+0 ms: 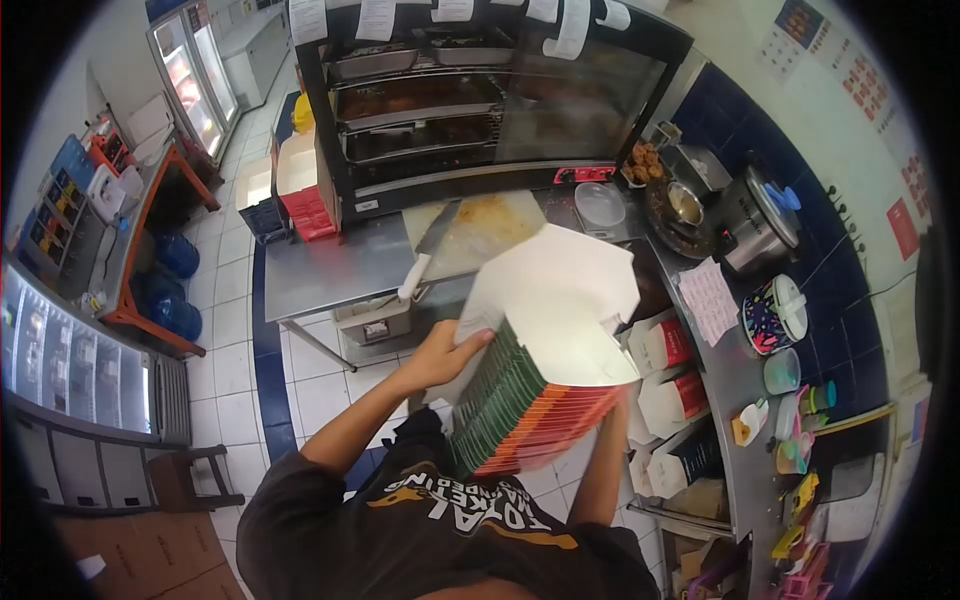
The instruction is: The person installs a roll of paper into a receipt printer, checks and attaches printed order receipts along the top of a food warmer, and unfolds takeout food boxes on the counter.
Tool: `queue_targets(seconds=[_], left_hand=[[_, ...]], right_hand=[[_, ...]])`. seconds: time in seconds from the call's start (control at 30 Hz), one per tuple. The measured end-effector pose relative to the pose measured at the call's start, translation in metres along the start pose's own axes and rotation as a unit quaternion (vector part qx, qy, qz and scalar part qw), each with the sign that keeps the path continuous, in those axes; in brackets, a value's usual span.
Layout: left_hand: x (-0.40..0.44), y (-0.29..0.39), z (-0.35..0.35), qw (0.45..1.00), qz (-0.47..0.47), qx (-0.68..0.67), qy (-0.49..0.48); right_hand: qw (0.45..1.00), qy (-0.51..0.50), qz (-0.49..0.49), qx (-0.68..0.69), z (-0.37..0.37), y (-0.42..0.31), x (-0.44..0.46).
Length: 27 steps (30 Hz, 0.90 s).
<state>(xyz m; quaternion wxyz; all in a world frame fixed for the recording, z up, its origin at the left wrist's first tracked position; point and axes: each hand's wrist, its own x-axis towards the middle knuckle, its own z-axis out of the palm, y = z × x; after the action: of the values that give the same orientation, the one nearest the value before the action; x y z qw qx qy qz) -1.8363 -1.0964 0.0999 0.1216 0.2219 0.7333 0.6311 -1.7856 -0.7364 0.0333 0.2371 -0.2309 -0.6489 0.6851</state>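
A tall stack of nested cardboard boxes (540, 410), green and red outside and white inside, is held against the front of the body. My left hand (448, 356) grips its left side near the top, the thumb over the white flap. Low on the right side of the stack is my right hand (616, 410), mostly hidden behind the boxes, its fingers out of sight. Beyond the stack, a knife (428, 247) with a white handle lies on a stained cutting board (480, 228) on the steel table.
A glass display warmer (430, 110) stands at the back of the steel table (330, 275). To the right, a counter holds a cooker (755, 220), fried food (643, 163) and containers, with more boxes (672, 400) on its near side. A stool (195, 478) is at lower left.
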Motion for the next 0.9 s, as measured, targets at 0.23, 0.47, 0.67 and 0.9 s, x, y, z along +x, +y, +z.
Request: queue_targets(seconds=[0.23, 0.47, 0.67, 0.9], left_hand=[[0.050, 0.054, 0.056, 0.972, 0.029, 0.196, -0.129], [0.127, 0.049, 0.108, 0.922, 0.138, 0.234, -0.275], [0.161, 0.029, 0.145, 0.839, 0.124, 0.278, -0.451], [0.183, 0.043, 0.218, 0.782, 0.169, 0.251, -0.546]], right_hand=[[0.963, -0.213, -0.064, -0.154, -0.013, -0.134, -0.067], [0.943, -0.272, 0.187, -0.031, -0.029, -0.106, -0.073], [0.970, -0.152, 0.146, -0.125, -0.032, -0.028, -0.091], [0.988, -0.056, 0.142, -0.019, -0.053, -0.041, -0.090]])
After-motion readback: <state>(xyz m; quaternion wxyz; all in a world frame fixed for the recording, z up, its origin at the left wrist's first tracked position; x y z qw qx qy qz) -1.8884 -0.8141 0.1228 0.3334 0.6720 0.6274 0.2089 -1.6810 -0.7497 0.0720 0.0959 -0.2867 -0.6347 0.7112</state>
